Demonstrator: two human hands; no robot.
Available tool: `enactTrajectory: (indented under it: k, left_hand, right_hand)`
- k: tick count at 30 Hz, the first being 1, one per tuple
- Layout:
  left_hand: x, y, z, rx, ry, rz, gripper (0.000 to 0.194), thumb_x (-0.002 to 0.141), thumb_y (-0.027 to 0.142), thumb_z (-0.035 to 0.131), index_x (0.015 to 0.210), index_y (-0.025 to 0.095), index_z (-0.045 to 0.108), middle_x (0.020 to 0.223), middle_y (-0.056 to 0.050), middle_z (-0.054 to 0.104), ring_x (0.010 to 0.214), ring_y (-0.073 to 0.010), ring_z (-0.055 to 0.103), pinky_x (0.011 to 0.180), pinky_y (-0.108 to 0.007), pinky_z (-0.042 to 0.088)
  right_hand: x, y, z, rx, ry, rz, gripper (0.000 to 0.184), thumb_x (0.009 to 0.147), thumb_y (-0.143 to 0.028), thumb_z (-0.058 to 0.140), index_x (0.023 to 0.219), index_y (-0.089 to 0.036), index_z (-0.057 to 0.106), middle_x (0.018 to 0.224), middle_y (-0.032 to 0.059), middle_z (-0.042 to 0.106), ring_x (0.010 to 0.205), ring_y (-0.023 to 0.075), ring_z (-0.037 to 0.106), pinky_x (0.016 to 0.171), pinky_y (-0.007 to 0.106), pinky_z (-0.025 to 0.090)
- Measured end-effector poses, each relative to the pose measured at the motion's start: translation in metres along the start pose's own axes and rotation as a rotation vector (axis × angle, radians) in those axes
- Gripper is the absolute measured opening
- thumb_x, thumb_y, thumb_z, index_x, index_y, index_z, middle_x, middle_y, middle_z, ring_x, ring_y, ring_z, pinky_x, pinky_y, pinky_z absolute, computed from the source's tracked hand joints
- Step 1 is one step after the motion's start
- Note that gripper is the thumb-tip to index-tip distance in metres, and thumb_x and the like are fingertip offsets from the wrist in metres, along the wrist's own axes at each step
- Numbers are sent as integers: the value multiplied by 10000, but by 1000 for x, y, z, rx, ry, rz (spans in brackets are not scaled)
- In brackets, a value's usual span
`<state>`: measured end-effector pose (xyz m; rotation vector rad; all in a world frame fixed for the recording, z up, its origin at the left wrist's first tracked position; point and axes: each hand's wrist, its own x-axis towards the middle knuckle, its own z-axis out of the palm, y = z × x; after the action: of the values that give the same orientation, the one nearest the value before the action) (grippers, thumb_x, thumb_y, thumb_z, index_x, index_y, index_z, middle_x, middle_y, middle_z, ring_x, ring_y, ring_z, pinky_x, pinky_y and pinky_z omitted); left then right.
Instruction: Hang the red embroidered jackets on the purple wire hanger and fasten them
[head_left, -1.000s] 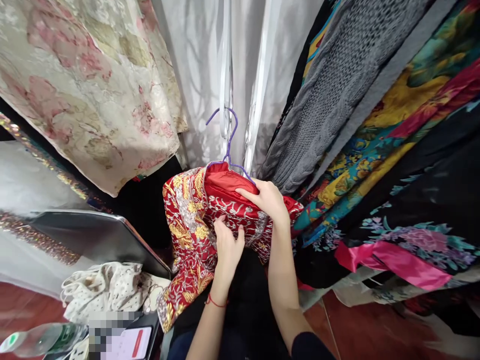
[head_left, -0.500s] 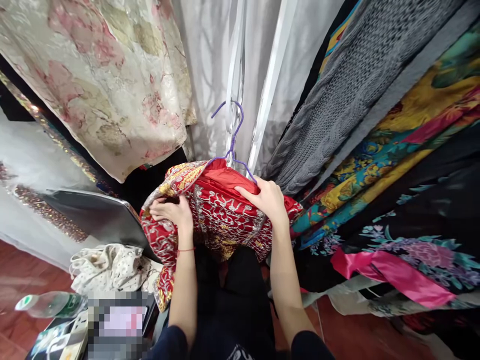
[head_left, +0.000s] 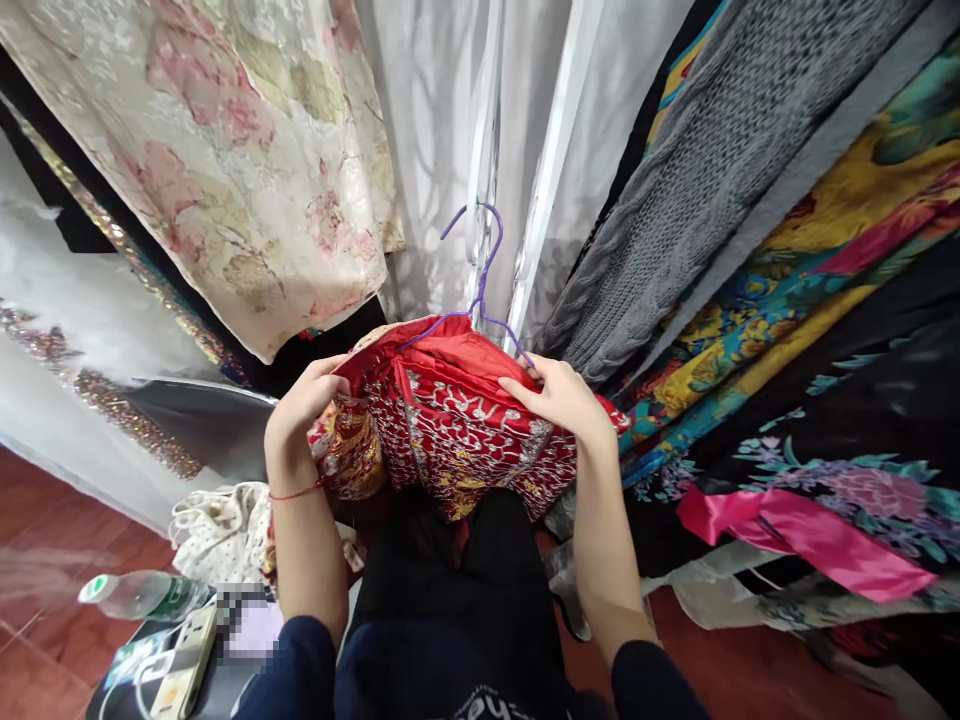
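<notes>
A red garment (head_left: 469,425) with silver and gold embroidery hangs in front of my lap, its red lining showing at the top. A thin purple hanger (head_left: 491,262) sits in its neck opening, the hook pointing up. My left hand (head_left: 306,400) is closed on the garment's upper left edge, by the left end of the hanger. At the other shoulder, my right hand (head_left: 564,400) pinches the garment against the hanger's right arm, thumb in front. The fingertips behind the cloth are hidden on both hands.
Floral cream fabric (head_left: 277,190) hangs at left, and a grey cable-knit (head_left: 720,170) with printed clothes at right. White rack poles (head_left: 559,150) stand ahead. A plastic bottle (head_left: 146,595), a power strip (head_left: 184,660) and dotted white cloth (head_left: 221,530) lie at lower left.
My left hand has shifted from the garment's front left side up and outward to its shoulder edge, drawing the top wider. My right hand keeps its grip. The view has shifted slightly.
</notes>
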<state>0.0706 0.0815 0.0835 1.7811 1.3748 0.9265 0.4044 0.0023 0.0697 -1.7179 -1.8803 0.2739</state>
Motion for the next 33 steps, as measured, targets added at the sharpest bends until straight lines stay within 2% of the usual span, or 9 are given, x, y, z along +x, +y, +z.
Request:
enactTrajectory:
  k: [2, 5, 7, 11, 13, 19, 22, 25, 33]
  left_hand:
    - [-2, 16, -6, -63, -171, -5, 186, 446, 269, 448, 616, 204, 487, 553, 3, 448, 548, -143, 382, 498, -265, 315]
    - [-3, 37, -12, -73, -236, 36, 180, 463, 250, 469, 631, 196, 503, 553, 8, 439, 537, -134, 389, 496, -261, 334]
    - [1, 47, -14, -2, -111, 130, 122, 490, 217, 476, 602, 195, 436, 550, 23, 376, 545, -112, 351, 520, -252, 324]
    - [22, 49, -7, 319, 383, 364, 203, 560, 117, 458, 571, 197, 272, 572, 37, 221, 587, -94, 223, 580, -273, 259]
    - [38, 41, 2, 379, 479, 399, 199, 580, 79, 457, 591, 205, 303, 579, 39, 242, 590, -103, 233, 596, -289, 276]
    - [58, 7, 19, 203, 497, 422, 228, 709, 171, 536, 935, 200, 519, 883, -50, 584, 824, -191, 564, 806, -342, 484]
    - [50, -2, 17, 110, 265, 429, 357, 795, 353, 603, 1108, 193, 539, 1105, -82, 642, 1016, -209, 615, 943, -351, 488]
    - [44, -6, 15, 112, 91, 409, 485, 770, 494, 675, 1125, 173, 594, 1060, -66, 684, 942, -196, 640, 898, -307, 497]
    - [31, 0, 23, 318, 270, 339, 421, 813, 577, 608, 873, 167, 683, 715, -13, 650, 643, -144, 521, 643, -248, 387]
  right_hand:
    - [2, 6, -13, 87, -97, -57, 386, 866, -569, 503, 836, -201, 617, 695, 8, 642, 627, 167, 535, 614, 273, 359]
    - [8, 18, -35, 106, -155, -40, 379, 840, -576, 535, 741, -211, 562, 583, -22, 577, 571, 138, 460, 593, 264, 329]
    - [10, 24, -44, 57, -142, 7, 359, 831, -563, 561, 727, -221, 531, 532, -34, 549, 546, 132, 432, 574, 262, 302]
    - [7, 23, -38, -33, -113, -70, 330, 886, -524, 505, 756, -222, 541, 649, 2, 632, 618, 158, 518, 612, 263, 341]
    - [2, 19, -29, -98, -112, -76, 315, 917, -496, 463, 795, -222, 560, 731, 30, 667, 670, 183, 568, 644, 273, 369]
    - [-2, 17, -23, -38, -135, -37, 389, 909, -586, 477, 980, -230, 616, 852, 45, 706, 802, 239, 636, 755, 320, 438]
    - [6, 27, -27, 253, -203, -25, 564, 932, -675, 342, 934, -212, 664, 890, 38, 725, 868, 236, 652, 849, 339, 466]
    - [14, 35, -32, 449, -286, 54, 677, 926, -711, 274, 869, -184, 696, 800, 40, 723, 795, 218, 653, 831, 344, 495]
    - [22, 38, -50, 558, -512, 36, 587, 775, -695, 615, 959, -157, 759, 916, 51, 747, 784, 176, 657, 769, 293, 513]
